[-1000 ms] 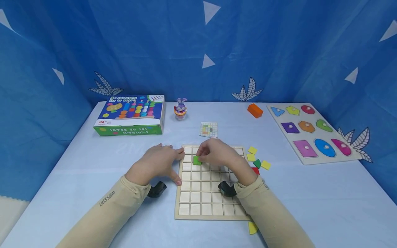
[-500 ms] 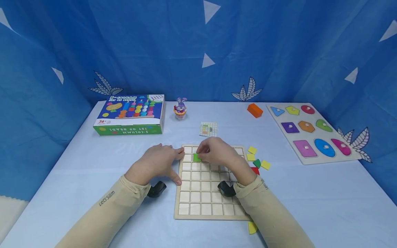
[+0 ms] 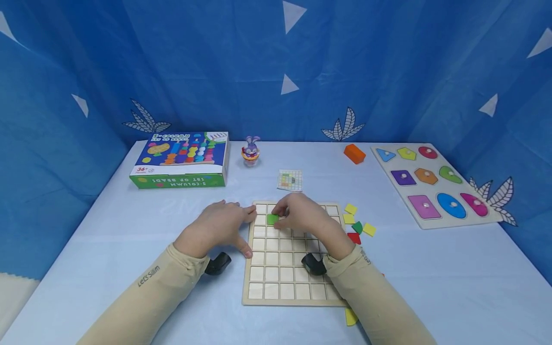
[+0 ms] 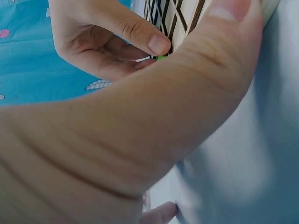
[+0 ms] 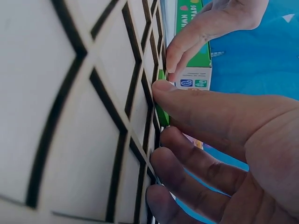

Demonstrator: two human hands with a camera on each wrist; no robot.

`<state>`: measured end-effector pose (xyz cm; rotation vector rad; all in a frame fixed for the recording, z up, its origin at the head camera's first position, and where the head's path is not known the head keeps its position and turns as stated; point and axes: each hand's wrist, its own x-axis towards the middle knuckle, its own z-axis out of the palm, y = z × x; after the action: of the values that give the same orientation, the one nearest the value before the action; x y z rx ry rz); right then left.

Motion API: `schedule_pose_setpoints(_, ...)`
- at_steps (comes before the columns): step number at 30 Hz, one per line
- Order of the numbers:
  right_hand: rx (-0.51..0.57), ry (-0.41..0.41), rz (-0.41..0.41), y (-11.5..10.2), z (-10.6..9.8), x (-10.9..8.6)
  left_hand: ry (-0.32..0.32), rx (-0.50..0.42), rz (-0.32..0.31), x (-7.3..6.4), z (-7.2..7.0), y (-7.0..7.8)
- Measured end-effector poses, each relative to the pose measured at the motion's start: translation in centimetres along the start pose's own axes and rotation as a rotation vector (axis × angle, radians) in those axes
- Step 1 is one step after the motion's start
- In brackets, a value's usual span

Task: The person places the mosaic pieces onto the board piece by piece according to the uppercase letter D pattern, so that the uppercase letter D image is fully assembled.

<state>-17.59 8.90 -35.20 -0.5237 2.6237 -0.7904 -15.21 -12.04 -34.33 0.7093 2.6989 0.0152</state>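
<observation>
A pale wooden grid board [image 3: 271, 274] lies on the table in the head view. In its second row from the far edge, one cell in from the left, sits a bright green square tile [image 3: 272, 219]. Thumb and fingertips of my right hand [image 3: 302, 213] pinch the tile at its right side; the right wrist view shows the thumb [image 5: 166, 88] against the green tile [image 5: 162, 112]. My left hand [image 3: 217, 225] is spread along the board's left edge, thumb at the lower side and fingertips at the far left corner.
Beside the board's right edge lie several yellow squares [image 3: 369, 229], a dark green piece [image 3: 357, 227] and a red piece [image 3: 354, 238]. A small printed grid card [image 3: 290, 180], bead-set box [image 3: 181, 160], rabbit figure [image 3: 250, 152], orange block [image 3: 355, 154] and shape puzzle [image 3: 405, 194] stand farther back.
The green tile has shifted slightly away and to the left, over its cell. My right thumb and finger are a little farther apart. The left hand has stayed in place.
</observation>
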Motion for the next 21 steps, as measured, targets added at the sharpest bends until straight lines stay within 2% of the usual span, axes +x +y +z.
schedule_pose_setpoints(10,0.005,-0.023,-0.035,0.5,-0.5,-0.1,-0.002,-0.003,-0.001,0.0,-0.1,0.0)
schedule_pose_setpoints(16,0.053,-0.031,-0.049,1.0,-2.3,-0.9,0.001,0.003,0.003,-0.1,0.0,0.0)
schedule_pose_setpoints(21,0.088,-0.036,-0.019,2.1,-4.2,-1.6,0.002,-0.003,0.009,-0.1,0.0,0.0)
